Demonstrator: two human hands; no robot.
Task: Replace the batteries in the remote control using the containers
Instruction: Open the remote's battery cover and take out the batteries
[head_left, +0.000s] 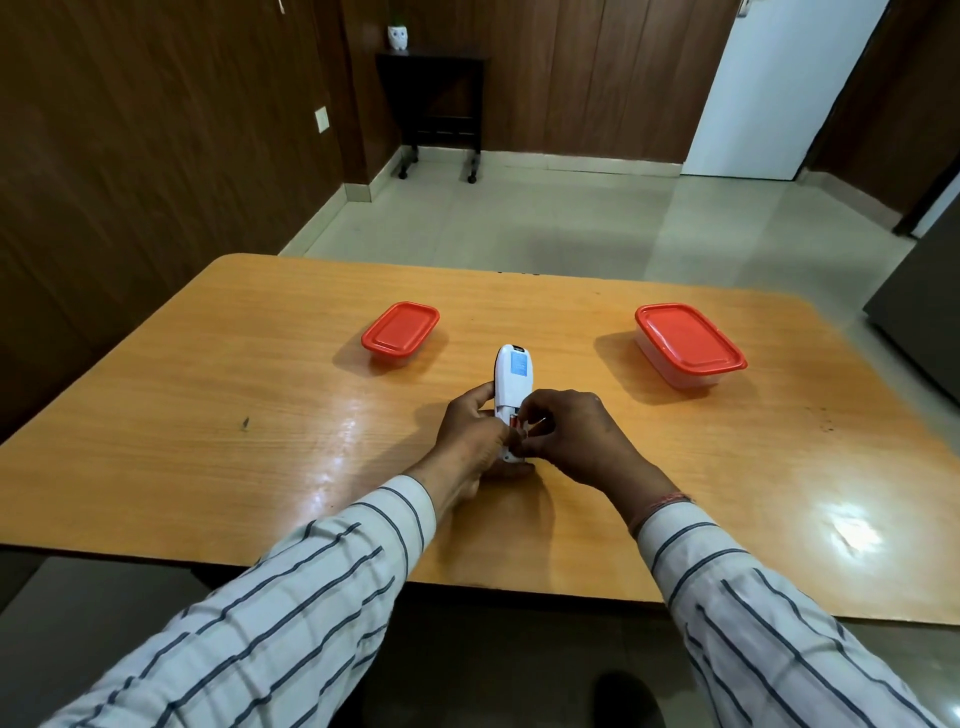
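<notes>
Head view: both hands on a white remote at mid-worktop, two lidded boxes beyond.

The remote (510, 387) lies back-up, lengthwise away from the person, on the worktop (234, 395); it bears a pale blue label, print too small to read. The left hand (470, 434) is clamped round its near end. The right hand (566, 436) has fingertips pinched together at the open battery bay, where something red shows; whether they grasp it cannot be told. The left box (401, 334) and the right box (688, 344), both red-lidded and shut, stand well apart from the remote.
</notes>
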